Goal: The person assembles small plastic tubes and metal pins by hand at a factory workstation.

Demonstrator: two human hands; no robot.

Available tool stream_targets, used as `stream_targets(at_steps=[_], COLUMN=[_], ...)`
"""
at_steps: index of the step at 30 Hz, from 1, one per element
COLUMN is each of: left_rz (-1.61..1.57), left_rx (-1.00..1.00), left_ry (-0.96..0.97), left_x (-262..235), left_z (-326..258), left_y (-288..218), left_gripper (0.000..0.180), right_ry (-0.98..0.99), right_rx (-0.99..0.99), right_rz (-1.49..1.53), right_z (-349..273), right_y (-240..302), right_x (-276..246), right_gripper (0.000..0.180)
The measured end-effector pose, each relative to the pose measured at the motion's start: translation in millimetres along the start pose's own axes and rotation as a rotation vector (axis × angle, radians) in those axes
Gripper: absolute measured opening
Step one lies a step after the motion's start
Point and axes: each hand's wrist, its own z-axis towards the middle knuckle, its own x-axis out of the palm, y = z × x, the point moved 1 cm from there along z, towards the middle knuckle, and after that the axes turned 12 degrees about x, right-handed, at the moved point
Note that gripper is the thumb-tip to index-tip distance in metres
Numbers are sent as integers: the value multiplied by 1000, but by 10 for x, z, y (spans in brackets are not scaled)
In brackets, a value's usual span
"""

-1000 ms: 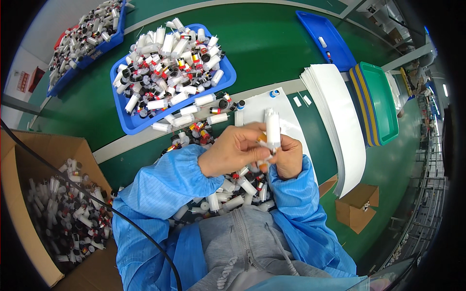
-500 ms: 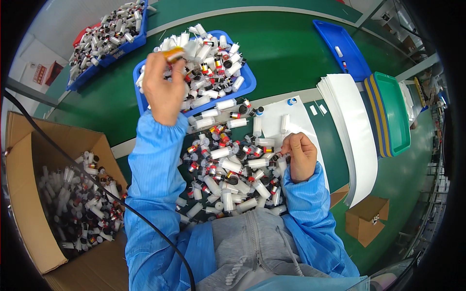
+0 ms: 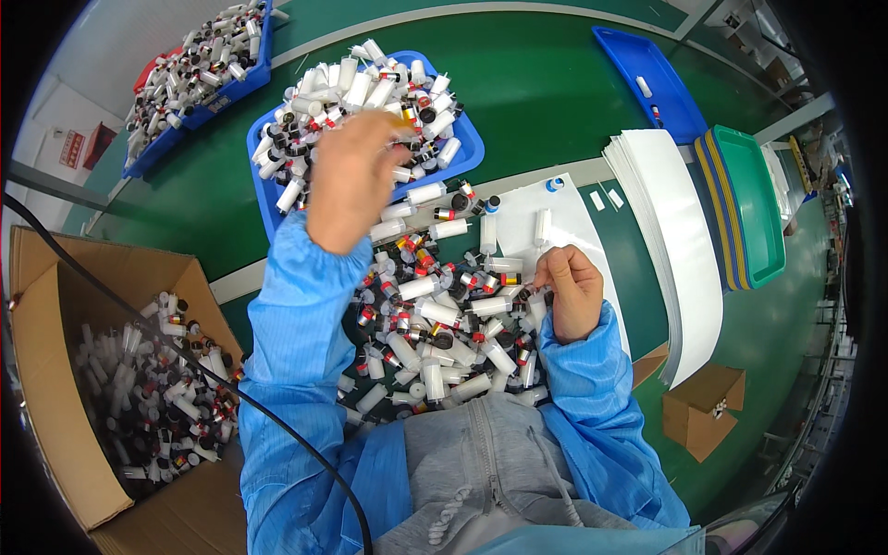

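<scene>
My left hand (image 3: 356, 176) is over the near part of a blue tray (image 3: 474, 153) heaped with white plastic cylinders (image 3: 356, 91) and dark-capped pieces. Motion smears its fingers; a yellow-orange bit shows beside the fingertips, but whether they hold it is unclear. My right hand (image 3: 573, 291) is closed in a pinch at the right edge of a loose pile, and what it holds, if anything, is hidden. That pile (image 3: 435, 314) mixes white cylinders with small clear, black, red and yellow pieces. A single white cylinder (image 3: 542, 228) stands on a white sheet (image 3: 578, 217) just beyond the right hand.
An open cardboard box (image 3: 55, 370) of similar pieces stands at the left, with a black cable (image 3: 199, 361) running across it. Farther back are another full blue bin (image 3: 199, 111) and a shallow blue tray (image 3: 638, 69). Paper sheets (image 3: 680, 268), green trays (image 3: 754, 208) and a small carton (image 3: 703, 407) are at the right.
My left hand has moved right and slightly nearer over the blue tray; the orange-yellow piece seen at its fingers earlier is now barely visible. The right hand stays almost still.
</scene>
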Motion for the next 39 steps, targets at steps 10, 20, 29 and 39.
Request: stream_targets(at_steps=[10, 20, 29, 39], left_rz=[166, -739, -1498, -1393], left_rx=[183, -213, -467, -433], left_ry=[249, 63, 133, 243], left_x=[706, 590, 463, 548], left_z=[-257, -210, -140, -192], left_y=[-245, -219, -666, -857], left_gripper=[27, 30, 31, 32], right_ry=[5, 9, 36, 245], right_rx=[5, -9, -530, -199], right_rz=[-30, -32, -421, -26], right_z=[-11, -44, -70, -137], right_y=[-5, 9, 235, 240], right_x=[4, 6, 144, 211], right_gripper=[26, 24, 39, 27])
